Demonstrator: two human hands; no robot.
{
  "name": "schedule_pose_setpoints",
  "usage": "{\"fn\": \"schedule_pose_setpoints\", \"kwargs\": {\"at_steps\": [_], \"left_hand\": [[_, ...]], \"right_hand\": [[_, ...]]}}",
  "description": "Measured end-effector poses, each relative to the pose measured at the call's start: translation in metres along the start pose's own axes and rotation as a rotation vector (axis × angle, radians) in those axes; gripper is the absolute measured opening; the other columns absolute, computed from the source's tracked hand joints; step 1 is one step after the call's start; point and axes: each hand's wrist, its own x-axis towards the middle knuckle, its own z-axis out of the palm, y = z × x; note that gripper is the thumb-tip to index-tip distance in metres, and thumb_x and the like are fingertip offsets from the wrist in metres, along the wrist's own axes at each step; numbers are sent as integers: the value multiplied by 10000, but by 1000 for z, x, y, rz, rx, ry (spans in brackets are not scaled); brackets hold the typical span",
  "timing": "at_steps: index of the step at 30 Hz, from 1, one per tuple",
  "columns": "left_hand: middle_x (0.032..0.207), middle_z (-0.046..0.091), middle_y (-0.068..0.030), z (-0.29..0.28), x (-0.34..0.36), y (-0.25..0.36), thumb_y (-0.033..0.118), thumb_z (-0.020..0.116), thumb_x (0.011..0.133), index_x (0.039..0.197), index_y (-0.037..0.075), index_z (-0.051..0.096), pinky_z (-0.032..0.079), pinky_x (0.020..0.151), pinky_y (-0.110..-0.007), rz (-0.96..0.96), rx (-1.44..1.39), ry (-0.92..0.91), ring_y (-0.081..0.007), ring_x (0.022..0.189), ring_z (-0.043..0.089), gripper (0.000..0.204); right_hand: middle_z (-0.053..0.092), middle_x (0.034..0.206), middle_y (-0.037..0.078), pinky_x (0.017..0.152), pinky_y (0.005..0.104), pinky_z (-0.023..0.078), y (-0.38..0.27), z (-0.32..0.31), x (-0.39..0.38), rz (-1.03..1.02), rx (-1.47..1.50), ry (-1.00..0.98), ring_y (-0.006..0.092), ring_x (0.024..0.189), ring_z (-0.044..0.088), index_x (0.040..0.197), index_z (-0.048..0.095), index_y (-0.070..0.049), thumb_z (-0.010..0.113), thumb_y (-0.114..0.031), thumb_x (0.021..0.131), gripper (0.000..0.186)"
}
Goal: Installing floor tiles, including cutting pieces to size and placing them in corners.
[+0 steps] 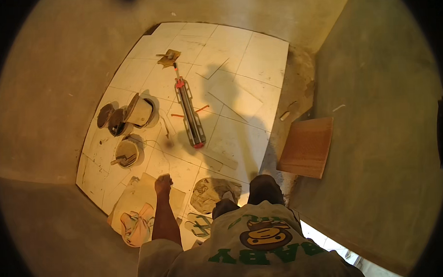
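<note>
We see the left hand (163,183) curled above the tan sheet (138,194), near the bucket (127,152) on the tiled floor (228,40); can't tell if it's clamped on anything. Right hand out of view. Probably between grips; any pick-up calls for a reach.

A pale tiled floor (267,58) carries a long tile cutter (190,110) and several buckets (126,146).

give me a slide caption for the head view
The person's left hand hovers over a tiled floor, with a tile cutter and buckets ahead and a brown panel off right.
</note>
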Motion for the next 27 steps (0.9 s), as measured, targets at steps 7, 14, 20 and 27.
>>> {"fn": "schedule_pose_setpoints", "kwargs": {"at_steps": [7, 14, 20, 27], "left_hand": [[840, 677, -44, 72, 90, -5, 193, 615, 826, 1071, 17, 644, 458, 508, -247, 162, -43, -257, -125, 740, 655, 303], [780, 664, -59, 136, 120, 17, 270, 643, 817, 903, 90, 641, 491, 537, -349, -307, 240, -101, -189, 674, 650, 200], [779, 663, -41, 169, 185, 161, 341, 617, 865, 917, 79, 651, 463, 524, -314, -344, 22, 66, -132, 637, 620, 269], [768, 643, -15, 192, 306, 225, 360, 637, 852, 932, 104, 632, 457, 558, -321, -398, 128, -40, -134, 653, 623, 268]], "right_hand": [[669, 830, 168, 800, 400, 510, -90, -38, 74, -34, -28, -157, 280, 835, 666, 968, 670, -44, 688, -282, 755, 320], [665, 802, 168, 798, 401, 508, -199, -208, 190, -897, -123, 106, 277, 820, 665, 976, 662, -44, 692, -265, 751, 318], [677, 793, 147, 729, 420, 542, -394, -390, 366, -372, -274, 132, 265, 765, 676, 896, 725, -97, 682, -255, 751, 219], [691, 952, 167, 870, 432, 515, -596, -461, 421, -208, -40, 562, 282, 907, 679, 1039, 686, -48, 693, -391, 727, 464]]}}
